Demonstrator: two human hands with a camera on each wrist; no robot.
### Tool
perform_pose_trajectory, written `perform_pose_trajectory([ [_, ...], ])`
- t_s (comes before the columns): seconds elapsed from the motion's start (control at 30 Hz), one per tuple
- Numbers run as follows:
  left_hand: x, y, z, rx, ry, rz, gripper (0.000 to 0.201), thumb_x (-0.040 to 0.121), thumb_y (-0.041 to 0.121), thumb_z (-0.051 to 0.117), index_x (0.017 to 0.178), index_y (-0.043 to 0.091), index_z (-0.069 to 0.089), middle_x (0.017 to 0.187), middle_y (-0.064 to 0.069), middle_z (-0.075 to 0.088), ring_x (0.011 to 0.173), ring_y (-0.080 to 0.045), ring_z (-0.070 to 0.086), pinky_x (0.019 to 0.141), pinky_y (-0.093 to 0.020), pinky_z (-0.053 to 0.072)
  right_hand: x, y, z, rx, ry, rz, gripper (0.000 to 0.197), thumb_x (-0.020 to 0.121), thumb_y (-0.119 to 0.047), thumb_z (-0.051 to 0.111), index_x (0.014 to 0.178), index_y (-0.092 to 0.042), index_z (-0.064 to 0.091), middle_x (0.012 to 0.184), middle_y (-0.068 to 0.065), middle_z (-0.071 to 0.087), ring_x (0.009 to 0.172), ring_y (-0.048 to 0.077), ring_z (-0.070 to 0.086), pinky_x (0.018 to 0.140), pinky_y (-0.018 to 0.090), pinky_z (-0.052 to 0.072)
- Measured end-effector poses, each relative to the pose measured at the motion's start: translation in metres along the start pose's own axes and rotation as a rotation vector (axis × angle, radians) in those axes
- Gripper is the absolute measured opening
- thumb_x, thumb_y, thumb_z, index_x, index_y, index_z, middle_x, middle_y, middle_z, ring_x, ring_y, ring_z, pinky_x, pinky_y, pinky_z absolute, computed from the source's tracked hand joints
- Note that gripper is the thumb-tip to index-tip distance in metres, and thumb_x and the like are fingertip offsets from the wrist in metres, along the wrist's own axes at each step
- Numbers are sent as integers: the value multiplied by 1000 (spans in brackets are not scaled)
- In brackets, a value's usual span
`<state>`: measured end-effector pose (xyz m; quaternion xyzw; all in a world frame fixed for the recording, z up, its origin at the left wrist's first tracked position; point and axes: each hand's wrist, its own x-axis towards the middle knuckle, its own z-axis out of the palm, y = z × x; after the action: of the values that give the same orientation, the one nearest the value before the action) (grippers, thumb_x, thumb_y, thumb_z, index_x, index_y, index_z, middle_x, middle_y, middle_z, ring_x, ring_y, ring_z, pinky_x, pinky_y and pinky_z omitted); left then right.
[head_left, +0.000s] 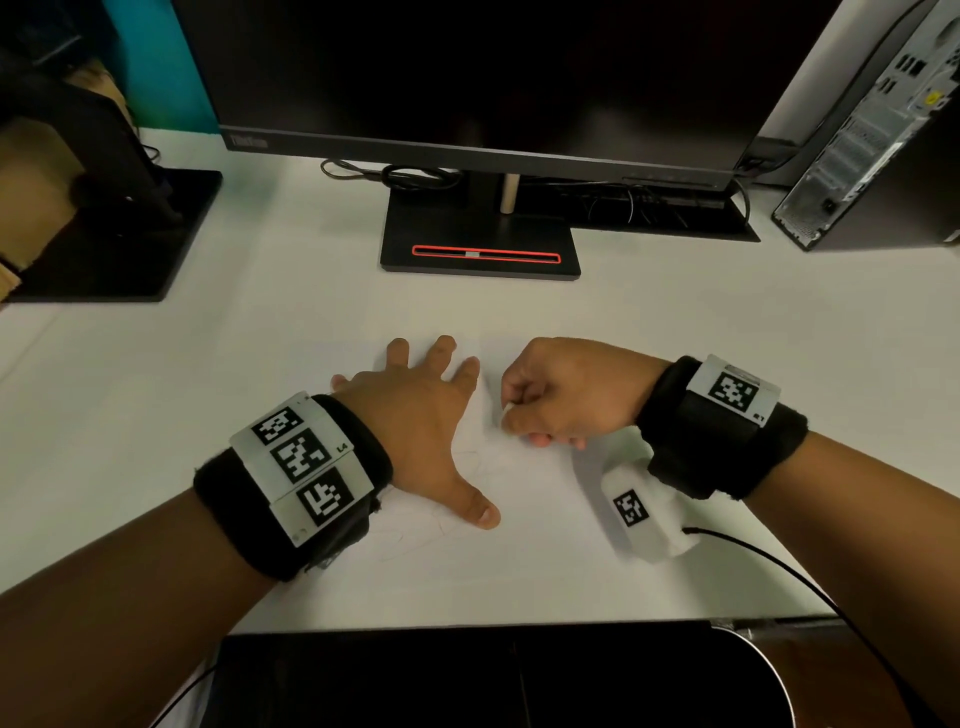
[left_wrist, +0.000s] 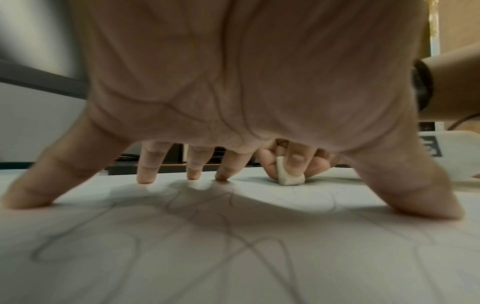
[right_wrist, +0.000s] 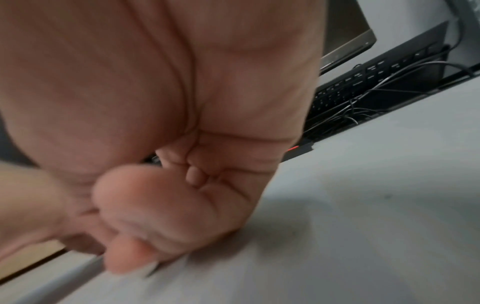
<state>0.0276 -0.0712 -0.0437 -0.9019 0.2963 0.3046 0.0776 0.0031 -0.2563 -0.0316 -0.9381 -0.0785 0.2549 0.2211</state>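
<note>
A white sheet of paper with faint pencil scribbles lies on the white desk. My left hand is spread flat on it, fingers straight, pressing the paper down. My right hand is curled just to the right and pinches a small white eraser against the sheet. In the left wrist view the eraser shows between the thumb and fingers, its lower edge on the paper. The right wrist view shows only the curled right hand, blurred; the eraser is hidden there.
A dark monitor on a black stand is straight ahead. A keyboard and tangled cables lie behind the stand to the right. A computer tower stands far right, a second black stand far left.
</note>
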Motion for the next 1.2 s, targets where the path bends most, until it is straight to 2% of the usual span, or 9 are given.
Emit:
perform_pose_trajectory([
  [0.13,0,0,0,1,3,3,149,47,94,65,156,31,-15,164,7,-25,151,-35,-13,110,-67,29,1,5,-4,19,120,37,24,90,-21,60,70,-11,68,68,1,74,41,3,56,53,21,48],
  [0.3,0,0,0,-4,4,0,149,48,93,66,156,31,-15,163,7,-25,151,-35,-13,110,-67,30,-6,2,1,13,-8,15,22,91,-21,60,76,-6,69,69,3,74,47,10,60,49,17,47],
  [0.43,0,0,0,1,3,1,149,48,93,66,156,31,-16,163,7,-25,151,-35,-13,111,-67,29,-5,6,0,6,130,21,22,90,-21,60,74,-8,67,67,1,74,43,7,59,52,21,48],
  [0.57,0,0,1,-4,15,0,149,48,93,67,156,30,-14,164,7,-24,151,-34,-12,110,-66,31,-13,-4,9,8,-60,-34,21,93,-21,61,80,-5,67,65,-2,72,44,5,58,48,18,48],
  [0.73,-1,0,1,-6,18,1,148,48,93,66,156,31,-14,164,7,-24,151,-35,-12,110,-66,31,-7,-2,4,-70,93,-41,21,89,-21,62,75,-7,67,64,1,72,47,6,58,53,22,47],
  [0.87,0,-1,2,-15,32,7,147,47,93,67,156,32,-12,164,8,-22,151,-34,-10,109,-66,32,-11,-12,10,-63,-46,-106,17,91,-21,62,80,-9,68,60,-4,69,43,1,56,50,17,46],
  [1.03,0,-1,3,-17,28,7,148,47,93,66,156,32,-13,164,8,-23,151,-34,-12,110,-66,31,-7,-10,6,-113,63,-100,18,90,-22,64,78,-10,68,63,1,69,49,5,53,54,19,45],
  [1.13,1,-2,3,-18,34,11,148,46,93,66,156,33,-12,164,8,-22,151,-34,-11,109,-66,33,-14,-17,14,-107,-71,-157,17,90,-22,64,74,-19,66,57,-8,65,50,1,55,54,14,43],
  [1.2,2,-2,3,-17,28,8,149,46,93,66,156,32,-13,164,8,-23,151,-34,-11,109,-66,32,-13,-14,7,-106,-79,-131,20,90,-21,64,70,-22,63,54,-11,63,47,0,54,53,12,41],
])
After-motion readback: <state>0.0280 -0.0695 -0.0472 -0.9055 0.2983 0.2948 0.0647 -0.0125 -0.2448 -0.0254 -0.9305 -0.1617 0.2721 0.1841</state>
